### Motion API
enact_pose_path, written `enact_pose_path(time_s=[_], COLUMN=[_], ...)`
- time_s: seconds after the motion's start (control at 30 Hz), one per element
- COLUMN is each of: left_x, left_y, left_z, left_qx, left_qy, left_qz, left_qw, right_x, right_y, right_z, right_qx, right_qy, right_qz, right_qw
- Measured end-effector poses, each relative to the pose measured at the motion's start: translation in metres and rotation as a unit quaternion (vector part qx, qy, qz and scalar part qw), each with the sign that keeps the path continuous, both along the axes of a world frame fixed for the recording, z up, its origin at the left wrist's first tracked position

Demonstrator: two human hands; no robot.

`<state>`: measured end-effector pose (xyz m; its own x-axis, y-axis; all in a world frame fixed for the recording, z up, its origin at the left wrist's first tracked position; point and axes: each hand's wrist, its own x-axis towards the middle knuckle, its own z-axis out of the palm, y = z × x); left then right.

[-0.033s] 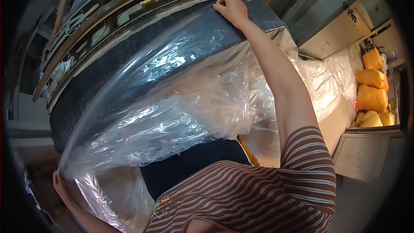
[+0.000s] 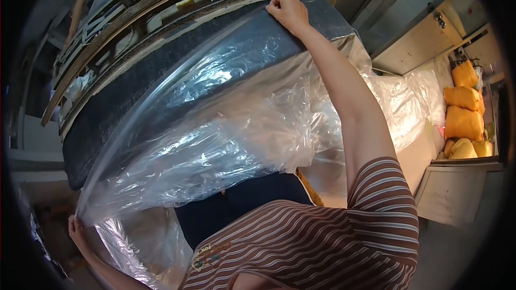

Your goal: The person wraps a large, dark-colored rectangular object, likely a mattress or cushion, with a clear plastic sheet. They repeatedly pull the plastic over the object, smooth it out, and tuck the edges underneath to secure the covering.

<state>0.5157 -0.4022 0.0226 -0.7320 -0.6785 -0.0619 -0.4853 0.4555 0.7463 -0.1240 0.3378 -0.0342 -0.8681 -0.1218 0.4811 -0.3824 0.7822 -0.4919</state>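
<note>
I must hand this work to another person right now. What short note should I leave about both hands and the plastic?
Left hand: low at the left, gripping the clear plastic sheet's lower corner.
Right hand: raised, fist closed on the sheet's upper edge, against the dark mattress.
Done: sheet stretched across the mattress face.
Left: the mattress's upper-left part is still bare.

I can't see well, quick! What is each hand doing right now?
Left hand: closed, pinching the lower corner of the clear plastic sheet.
Right hand: closed, gripping the sheet's top edge over the dark mattress.
</note>
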Motion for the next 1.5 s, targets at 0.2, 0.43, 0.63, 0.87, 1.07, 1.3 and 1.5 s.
enact_pose_path(time_s=[0.2, 0.43, 0.63, 0.87, 1.07, 1.3, 1.5], left_x=[-0.055, -0.142, -0.289, -0.369, -0.394, -0.378, -0.364], left_y=[0.095, 0.021, -0.026, -0.075, -0.056, -0.101, -0.100], left_z=[-0.044, 0.014, -0.072, -0.119, -0.101, -0.103, -0.105], left_qx=[0.098, 0.110, -0.201, -0.088, -0.085, -0.194, 0.040], left_qy=[0.153, 0.450, 0.237, 0.275, 0.242, 0.172, 0.248], left_qz=[0.088, 0.073, 0.117, 0.110, 0.142, 0.168, 0.150], left_qw=[0.979, 0.883, 0.943, 0.951, 0.956, 0.951, 0.956], right_x=[-0.017, -0.070, -0.058, -0.089, -0.099, -0.100, -0.109], right_y=[0.010, 0.004, -0.001, 0.022, 0.017, 0.002, 0.013], right_z=[-0.005, 0.082, -0.009, -0.028, -0.021, -0.020, -0.018], right_qx=[0.086, -0.270, -0.119, -0.117, -0.111, -0.104, -0.193], right_qy=[0.048, -0.068, 0.017, 0.098, 0.075, 0.083, 0.070], right_qz=[0.024, 0.046, -0.198, -0.096, -0.106, -0.162, -0.162], right_qw=[0.995, 0.960, 0.973, 0.984, 0.985, 0.978, 0.965])
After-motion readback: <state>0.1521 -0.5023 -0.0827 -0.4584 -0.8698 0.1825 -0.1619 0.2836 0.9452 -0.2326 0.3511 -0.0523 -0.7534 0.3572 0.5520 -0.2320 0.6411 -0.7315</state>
